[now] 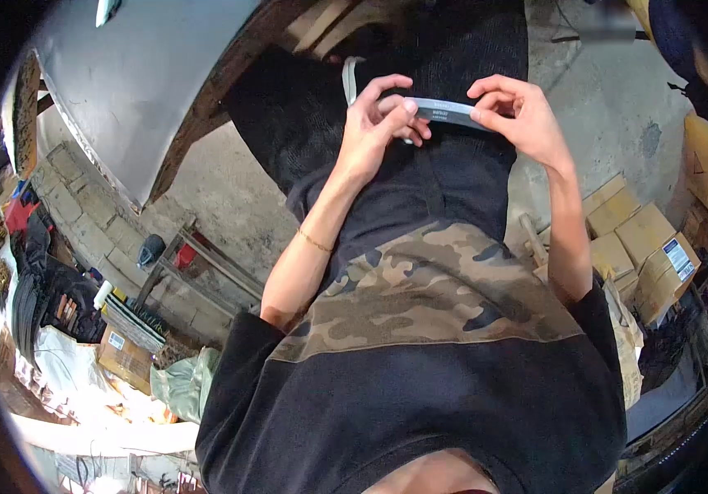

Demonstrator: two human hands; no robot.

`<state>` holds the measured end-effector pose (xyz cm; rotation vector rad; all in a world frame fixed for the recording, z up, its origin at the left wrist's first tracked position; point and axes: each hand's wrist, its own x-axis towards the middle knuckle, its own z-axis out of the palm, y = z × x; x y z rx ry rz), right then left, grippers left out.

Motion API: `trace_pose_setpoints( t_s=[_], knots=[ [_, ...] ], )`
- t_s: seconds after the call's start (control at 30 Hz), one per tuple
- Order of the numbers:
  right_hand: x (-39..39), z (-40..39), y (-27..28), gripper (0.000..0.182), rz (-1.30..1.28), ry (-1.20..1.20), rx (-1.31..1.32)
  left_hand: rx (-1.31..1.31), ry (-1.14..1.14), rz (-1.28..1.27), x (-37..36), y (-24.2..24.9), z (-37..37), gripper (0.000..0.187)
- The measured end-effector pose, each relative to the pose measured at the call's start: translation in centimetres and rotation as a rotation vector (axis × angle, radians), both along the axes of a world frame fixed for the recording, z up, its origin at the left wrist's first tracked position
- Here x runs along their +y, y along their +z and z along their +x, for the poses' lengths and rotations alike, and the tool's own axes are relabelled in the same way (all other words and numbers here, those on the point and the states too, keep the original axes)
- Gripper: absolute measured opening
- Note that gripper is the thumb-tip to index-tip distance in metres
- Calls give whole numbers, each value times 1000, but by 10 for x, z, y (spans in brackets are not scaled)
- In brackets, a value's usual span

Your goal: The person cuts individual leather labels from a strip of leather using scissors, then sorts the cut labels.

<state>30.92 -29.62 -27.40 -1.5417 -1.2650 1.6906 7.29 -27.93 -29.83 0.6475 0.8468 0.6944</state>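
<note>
Head view: nearest is one black shirt with a camouflage band [444, 387]. Beyond it both hands are raised, fingers partly curled: the left hand [373, 123] pinches one end of one printed grey strip [444, 110] between thumb and fingers, the right hand [528, 119] pinches the other, so it bows slightly across the gap, over dark trousers [473, 185]. Light, even tension and level thumbs should keep it from twisting. One pale band [350, 78] shows beside the left hand; whether it joins the strip, I cannot tell. Farther off: one grey panel [140, 74], at least three cardboard boxes [654, 284] at right, and the concrete floor [601, 123].
</note>
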Motion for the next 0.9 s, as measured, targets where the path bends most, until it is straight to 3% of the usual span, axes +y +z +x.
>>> trace_pose_setpoints(
  t_s=[0.1,0.23,0.3,0.37,0.43,0.57,0.9],
  knots=[
    [10,-3,16,27,57,-64,109,-98,-24,5,4,11,7,44],
    [31,-5,41,30,147,-67,94,-98,25,54,14,29,28,34],
    [39,-6,47,29,147,-119,187,-263,217,-70,19,40,35,46],
    [47,-5,60,29,187,-113,140,-344,216,-70,23,47,31,51],
    [54,-5,69,32,201,-104,145,-314,266,-1,25,56,37,51],
    [73,-12,80,31,251,-20,173,144,102,222,36,60,36,22],
    [120,-43,129,29,413,121,76,158,315,393,78,98,17,9]
  ],
)
